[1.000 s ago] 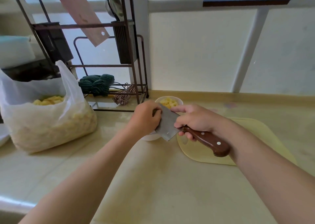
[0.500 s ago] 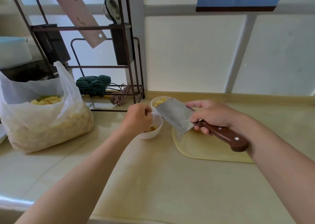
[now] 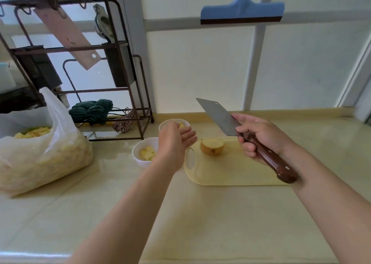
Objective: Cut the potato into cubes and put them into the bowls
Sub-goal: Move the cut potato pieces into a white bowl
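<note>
Gripping the cleaver [image 3: 219,117] in the right hand [image 3: 261,141], fingers wrapped tight round the dark wooden handle, blade lifted clear of the cutting board [image 3: 230,173] and angled up and away to the left. Over on the left hand [image 3: 174,143], nothing held: fingers straight and relaxed, palm turned inward, hovering above the two bowls.

Down on the board, just beside its handle slot, half a potato [image 3: 212,146] sitting cut face up, skin still on the side, touching neither hand.

Left of the board, the near bowl [image 3: 135,157], white, with a small heap of potato cubes [image 3: 147,153] inside. Behind it, the far bowl [image 3: 170,120], partly hidden by the left hand, with a glimpse of yellow pieces at its right side.

Everything resting on a pale counter [image 3: 200,213]. Far left, a plastic bag [image 3: 40,157] bulging with cut potato — well apart from the bowls. Behind that, a dark metal rack [image 3: 128,95] with a green cloth [image 3: 92,111] bundled on its bottom shelf. Up on the window, a blue squeegee [image 3: 242,12].
</note>
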Demonstrator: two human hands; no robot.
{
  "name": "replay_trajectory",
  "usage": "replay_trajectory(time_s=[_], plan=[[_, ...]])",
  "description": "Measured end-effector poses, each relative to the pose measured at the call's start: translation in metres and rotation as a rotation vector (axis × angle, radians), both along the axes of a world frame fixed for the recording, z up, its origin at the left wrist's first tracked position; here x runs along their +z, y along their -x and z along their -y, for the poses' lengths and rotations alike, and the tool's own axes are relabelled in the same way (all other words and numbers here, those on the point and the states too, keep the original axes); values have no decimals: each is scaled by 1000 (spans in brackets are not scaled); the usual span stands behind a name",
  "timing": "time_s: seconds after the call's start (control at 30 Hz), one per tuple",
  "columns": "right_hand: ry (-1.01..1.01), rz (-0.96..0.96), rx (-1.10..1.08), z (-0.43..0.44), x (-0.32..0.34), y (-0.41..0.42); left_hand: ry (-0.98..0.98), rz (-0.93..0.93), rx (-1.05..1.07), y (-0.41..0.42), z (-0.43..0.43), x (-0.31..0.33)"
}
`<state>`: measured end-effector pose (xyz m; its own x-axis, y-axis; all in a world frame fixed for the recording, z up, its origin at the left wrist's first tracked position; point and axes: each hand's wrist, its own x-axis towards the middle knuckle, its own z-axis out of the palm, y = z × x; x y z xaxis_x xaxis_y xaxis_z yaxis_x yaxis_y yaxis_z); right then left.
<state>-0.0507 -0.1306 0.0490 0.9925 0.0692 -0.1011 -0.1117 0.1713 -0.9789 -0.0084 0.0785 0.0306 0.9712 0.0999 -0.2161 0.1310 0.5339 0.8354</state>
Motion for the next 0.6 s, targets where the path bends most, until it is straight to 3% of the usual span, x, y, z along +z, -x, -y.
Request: replay_trajectory(time_s=[0.1,0.23,0.4,0.5,0.6], plan=[[-8,5,-47,16,-8,11,252,-107,-207,11,38,0],[9,-3,-96,38,-24,21,433,-105,-482,21,83,-7],[15,-55,-177,67,-44,28,523,-132,-560,24,112,-19],[20,-72,-223,83,-57,26,453,-151,-541,23,116,-27],[78,-100,-270,96,-67,21,107,-117,-346,16,112,-24]])
